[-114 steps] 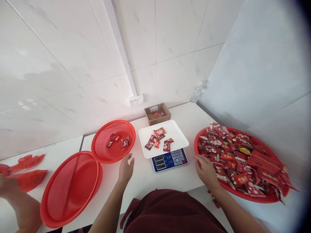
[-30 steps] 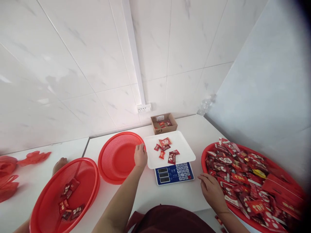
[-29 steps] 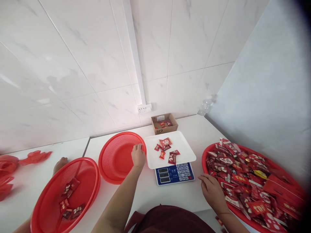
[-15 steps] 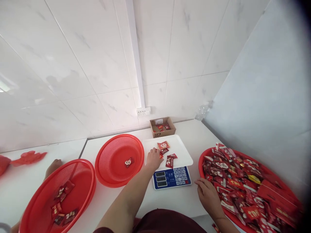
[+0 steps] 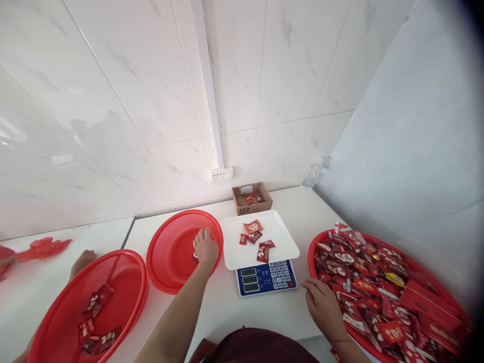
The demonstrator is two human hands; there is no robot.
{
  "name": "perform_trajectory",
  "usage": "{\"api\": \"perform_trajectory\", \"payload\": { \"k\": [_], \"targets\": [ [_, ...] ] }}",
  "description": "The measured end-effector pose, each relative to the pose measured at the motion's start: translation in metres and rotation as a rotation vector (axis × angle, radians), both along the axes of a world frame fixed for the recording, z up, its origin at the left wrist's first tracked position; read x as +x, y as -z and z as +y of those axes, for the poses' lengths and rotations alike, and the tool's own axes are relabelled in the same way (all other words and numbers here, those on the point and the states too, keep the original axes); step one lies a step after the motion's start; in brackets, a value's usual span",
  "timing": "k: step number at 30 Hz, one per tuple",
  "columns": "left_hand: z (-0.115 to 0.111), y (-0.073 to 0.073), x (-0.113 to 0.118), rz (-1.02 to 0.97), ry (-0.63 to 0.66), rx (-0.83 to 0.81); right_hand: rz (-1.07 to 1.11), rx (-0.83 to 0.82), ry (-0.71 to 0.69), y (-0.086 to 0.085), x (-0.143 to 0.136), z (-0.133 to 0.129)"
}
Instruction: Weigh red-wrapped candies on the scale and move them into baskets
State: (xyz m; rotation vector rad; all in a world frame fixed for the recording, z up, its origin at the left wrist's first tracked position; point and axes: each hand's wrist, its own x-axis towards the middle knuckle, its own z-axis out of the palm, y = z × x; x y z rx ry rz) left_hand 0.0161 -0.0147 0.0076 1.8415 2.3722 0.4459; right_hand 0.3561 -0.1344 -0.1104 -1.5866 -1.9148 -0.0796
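My left hand [image 5: 206, 248] is inside the middle red mesh basket [image 5: 166, 242], its fingers curled down and its fingertips hidden. A small red-and-white snack packet [image 5: 195, 256] shows at its edge, mostly covered. My right hand [image 5: 324, 305] lies loosely open, palm down, between the scale and the full basket [image 5: 313, 252], with nothing seen in it. A white scale tray [image 5: 282, 237] carries several small red packets, among them a bright red packet [image 5: 253, 226] and a dark red packet [image 5: 263, 253]. The blue scale keypad [image 5: 266, 277] sits in front.
Many red packets heap the right basket. A cardboard box [image 5: 251, 198] with packets stands behind the tray. At the left, another person's hand [image 5: 83, 261] is beside a tilted red basket [image 5: 124, 282] with several packets. Red plastic [image 5: 43, 250] lies beyond. A clear bottle [image 5: 314, 172] stands near the corner.
My left hand has moved left from the scale tray into the middle basket, over the packet there. A small packet on the tray is uncovered. My right hand has stayed in place.
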Motion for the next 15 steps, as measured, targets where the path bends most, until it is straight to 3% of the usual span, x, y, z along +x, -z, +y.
{"api": "perform_trajectory", "payload": {
  "k": [4,6,10,15],
  "targets": [
    [0.004,0.010,0.030,-0.053,0.355,-0.109,-0.015,0.013,-0.003,-0.001,0.000,0.000],
    [0.010,0.020,0.054,-0.072,0.441,-0.141,-0.021,0.015,-0.006,-0.001,0.000,0.000],
    [0.023,0.034,0.078,-0.095,0.468,-0.175,-0.005,0.004,-0.002,0.001,0.001,0.000],
    [0.024,0.026,0.051,-0.127,0.387,-0.109,-0.008,-0.004,0.008,0.002,0.001,0.000]
  ]
}}
